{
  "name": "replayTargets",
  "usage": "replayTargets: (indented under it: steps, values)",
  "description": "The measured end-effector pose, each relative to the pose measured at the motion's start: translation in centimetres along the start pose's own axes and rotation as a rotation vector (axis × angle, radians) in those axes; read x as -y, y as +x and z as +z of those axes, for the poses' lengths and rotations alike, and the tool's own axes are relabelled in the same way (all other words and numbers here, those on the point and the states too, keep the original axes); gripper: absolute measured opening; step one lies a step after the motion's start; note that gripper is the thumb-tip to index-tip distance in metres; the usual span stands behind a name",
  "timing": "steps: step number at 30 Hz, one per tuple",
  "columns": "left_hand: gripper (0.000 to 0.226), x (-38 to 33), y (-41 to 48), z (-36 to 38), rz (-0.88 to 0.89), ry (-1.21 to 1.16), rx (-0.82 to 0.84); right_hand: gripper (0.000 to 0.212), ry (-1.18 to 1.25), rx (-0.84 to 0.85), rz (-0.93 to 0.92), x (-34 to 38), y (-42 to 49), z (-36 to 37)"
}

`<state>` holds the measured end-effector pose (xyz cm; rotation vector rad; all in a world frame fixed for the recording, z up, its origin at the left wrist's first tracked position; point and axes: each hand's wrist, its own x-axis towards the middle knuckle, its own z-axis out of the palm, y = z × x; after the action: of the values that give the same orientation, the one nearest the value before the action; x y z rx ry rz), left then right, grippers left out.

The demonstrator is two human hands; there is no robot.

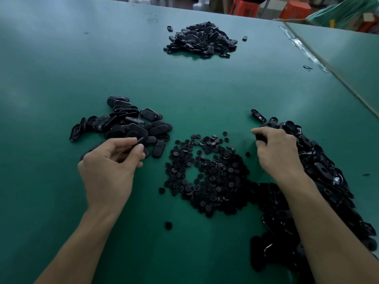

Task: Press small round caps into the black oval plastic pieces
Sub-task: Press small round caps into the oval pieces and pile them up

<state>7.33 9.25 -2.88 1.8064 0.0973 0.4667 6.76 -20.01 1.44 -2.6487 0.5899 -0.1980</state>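
Observation:
A spread of small round black caps [207, 173] lies in the middle of the green table [184, 89]. My left hand [110, 169] pinches a black oval piece [140, 142] at the near edge of a heap of oval pieces [127, 124] on the left. My right hand [276, 150] curls round another black oval piece [260, 137] at the inner edge of a long pile of oval pieces [320, 181] on the right.
A third heap of black oval pieces [202, 39] sits far back on the table. A seam with clear tape [303, 48] runs along the right side. Red stools [245, 7] stand beyond the far edge. One stray cap [168, 225] lies near me.

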Motion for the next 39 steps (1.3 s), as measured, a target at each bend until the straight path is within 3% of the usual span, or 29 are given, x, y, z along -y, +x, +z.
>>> replayTargets:
  steps: [3,6,12,15,18,22,34,39]
  values:
    - [0.022,0.4,0.1,0.0,-0.023,0.007,0.0,0.039,0.063,-0.017,-0.022,0.3,-0.5,-0.2]
    - [0.026,0.8,0.3,0.0,-0.067,-0.016,-0.024,0.021,0.302,-0.032,-0.053,1.1,-1.7,-0.5]
    - [0.013,-0.7,-0.6,0.3,0.066,-0.034,-0.011,0.024,0.632,0.194,-0.186,3.0,-4.7,-0.3]
    - [0.011,-2.1,-1.9,0.9,0.087,-0.09,0.129,0.035,0.664,0.277,-0.212,3.4,-5.5,0.4]
    - [0.017,-3.0,-3.1,1.5,-0.019,-0.211,0.31,0.041,0.712,0.384,-0.213,3.9,-6.0,0.9]
    - [0.025,-3.2,-3.8,1.9,-0.109,-0.282,0.457,0.025,0.823,0.466,-0.184,4.7,-6.9,1.4]
    - [0.014,-3.1,-3.4,2.0,-0.226,-0.401,0.45,0.019,0.836,0.311,-0.205,4.9,-7.1,2.0]
    - [0.016,-2.9,-3.1,2.0,-0.276,-0.457,0.438,0.017,0.3,0.118,-0.268,3.9,-6.7,2.2]
